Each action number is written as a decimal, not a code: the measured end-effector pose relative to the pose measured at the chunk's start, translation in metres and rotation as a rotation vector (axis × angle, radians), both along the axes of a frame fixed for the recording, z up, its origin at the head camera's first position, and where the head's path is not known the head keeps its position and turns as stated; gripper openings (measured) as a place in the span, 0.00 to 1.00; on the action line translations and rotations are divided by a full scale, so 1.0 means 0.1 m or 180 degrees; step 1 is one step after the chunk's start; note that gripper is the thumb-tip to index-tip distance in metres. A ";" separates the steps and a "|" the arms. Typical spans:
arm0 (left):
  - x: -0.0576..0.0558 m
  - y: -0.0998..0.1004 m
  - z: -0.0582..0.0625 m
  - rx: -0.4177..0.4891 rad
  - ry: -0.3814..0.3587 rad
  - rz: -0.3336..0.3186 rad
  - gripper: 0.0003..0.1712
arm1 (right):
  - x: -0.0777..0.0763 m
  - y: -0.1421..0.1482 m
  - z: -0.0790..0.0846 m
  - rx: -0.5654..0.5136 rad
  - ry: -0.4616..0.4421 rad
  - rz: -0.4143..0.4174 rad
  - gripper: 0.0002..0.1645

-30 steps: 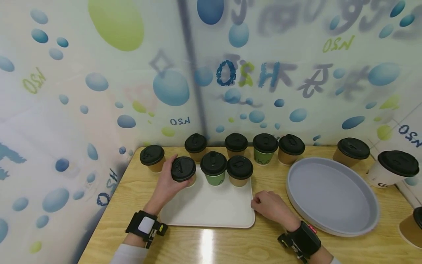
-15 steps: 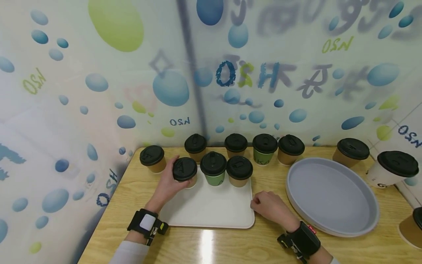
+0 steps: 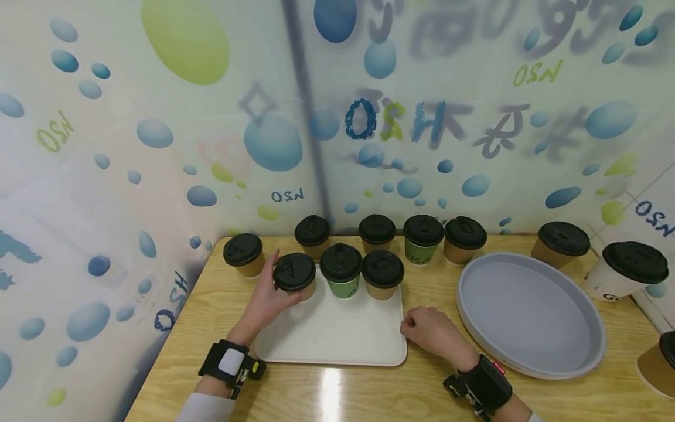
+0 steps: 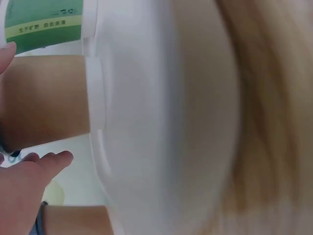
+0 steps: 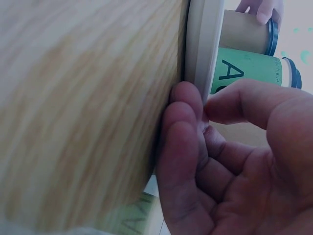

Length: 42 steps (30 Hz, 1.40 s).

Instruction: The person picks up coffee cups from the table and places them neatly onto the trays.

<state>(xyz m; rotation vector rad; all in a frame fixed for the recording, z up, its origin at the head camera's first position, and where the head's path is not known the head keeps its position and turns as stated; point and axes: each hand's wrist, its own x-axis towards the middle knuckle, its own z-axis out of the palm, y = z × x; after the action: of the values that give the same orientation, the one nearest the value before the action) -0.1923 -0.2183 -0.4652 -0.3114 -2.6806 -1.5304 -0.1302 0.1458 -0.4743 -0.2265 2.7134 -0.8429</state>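
brown cup (image 3: 294, 274), probably light and easily dented: hold gently round the body. with left hand (image 3: 265, 305), fingers wide around it; with right hand (image 3: 433, 333), pinching white tray (image 3: 337, 337).

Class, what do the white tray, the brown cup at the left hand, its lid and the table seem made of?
White tray: probably smooth plastic, evenly coloured with rounded corners.
Brown cup: likely matte paper, from its dull kraft-brown wall.
Black lid: plastic-looking, mostly matte, with moulded shapes.
Table: glossy wood or laminate, from its grain and bright reflection.
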 end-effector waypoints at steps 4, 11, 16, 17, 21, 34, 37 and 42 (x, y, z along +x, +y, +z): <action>0.12 -0.11 0.03 0.0070 0.0017 -0.0009 0.67 | 0.00 -0.01 0.00 0.0002 -0.0019 -0.0005 0.24; 0.24 -0.37 0.09 0.0007 0.0430 0.0155 0.51 | -0.01 0.00 -0.02 0.0060 -0.0032 -0.0017 0.23; 0.23 -0.47 0.13 0.0115 0.0880 0.0484 0.33 | -0.01 0.01 -0.02 0.0051 -0.0029 -0.0011 0.23; 0.23 -0.48 0.15 0.0145 0.0948 0.0536 0.31 | -0.01 0.01 -0.02 0.0048 -0.0036 -0.0012 0.23; 0.20 -0.51 0.20 0.0260 0.1135 0.0679 0.26 | -0.01 0.01 -0.02 0.0032 -0.0068 -0.0026 0.22; -0.04 -0.61 0.19 0.0177 0.1593 0.1197 0.24 | -0.01 0.01 -0.01 0.0040 -0.0052 -0.0030 0.23; -0.11 -0.64 0.17 0.0002 0.1549 0.1330 0.31 | 0.00 0.00 -0.01 0.0028 -0.0052 -0.0039 0.23; -0.23 -0.68 0.13 0.0054 0.1136 0.1344 0.49 | 0.00 0.00 -0.01 0.0031 -0.0045 -0.0036 0.23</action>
<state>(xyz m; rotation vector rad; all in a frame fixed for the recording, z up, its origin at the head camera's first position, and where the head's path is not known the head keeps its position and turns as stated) -0.2148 -0.2867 -0.4525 -0.0086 -2.2702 -1.2364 -0.1304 0.1458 -0.4752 -0.2024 2.7076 -0.8310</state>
